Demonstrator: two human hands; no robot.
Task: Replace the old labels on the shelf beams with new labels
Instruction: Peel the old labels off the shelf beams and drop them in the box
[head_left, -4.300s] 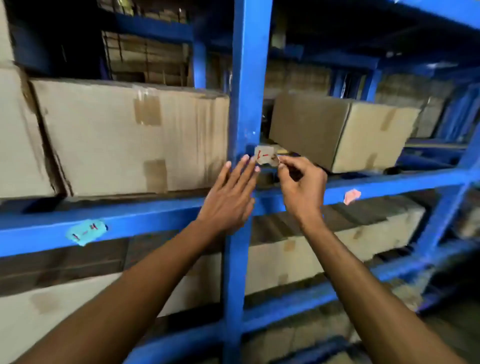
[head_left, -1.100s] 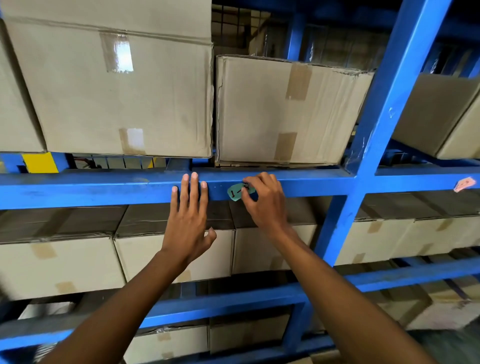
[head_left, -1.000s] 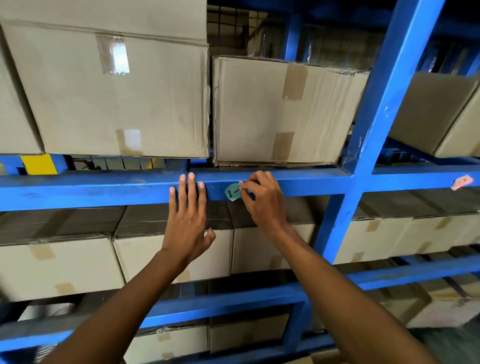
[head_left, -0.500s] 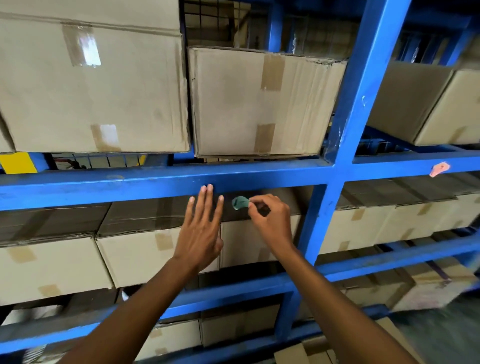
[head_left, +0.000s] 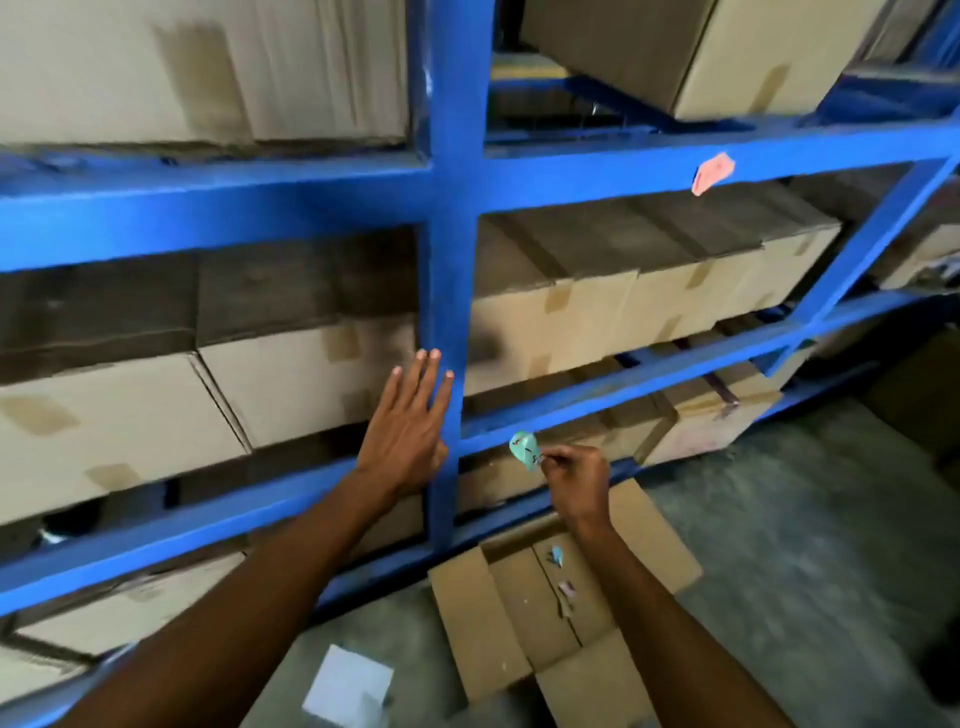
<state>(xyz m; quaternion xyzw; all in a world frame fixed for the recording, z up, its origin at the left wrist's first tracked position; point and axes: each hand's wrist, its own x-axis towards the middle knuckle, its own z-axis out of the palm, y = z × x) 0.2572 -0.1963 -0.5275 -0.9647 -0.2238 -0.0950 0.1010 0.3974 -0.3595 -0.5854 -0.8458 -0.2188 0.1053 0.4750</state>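
Scene: You stand at a blue warehouse rack (head_left: 448, 208) stacked with cartons, looking down toward an open cardboard box (head_left: 524, 613) on the concrete floor, lower centre of the frame.

Right hand: Your right hand (head_left: 576, 475) pinches a teal label (head_left: 524, 450) by one edge between thumb and fingertips; the label hangs free in the air, clear of every beam, just above the box.

Left hand: Your left hand (head_left: 410, 431) is spread flat, fingers straight, at the blue upright in mid-frame; whether the palm touches the post you cannot tell from here.

Step in hand: By the look of it, you are discarding the peeled teal label into the box, where a few small scraps (head_left: 563, 577) already lie.

Doing it well: Bring the pinch over the middle of the open box before you let go, since a light, curled sticker tends to drift or cling to a fingertip. If it sticks, wipe it off against a box flap rather than shaking it loose.

Also in frame: A pink label (head_left: 712, 172) sits on the beam at upper right. A white sheet (head_left: 349, 686) lies on the floor at bottom centre; what it carries is too blurred to tell.

Watch for: Motion blur suggests a fast head turn; keep your eyes on the box until you release.
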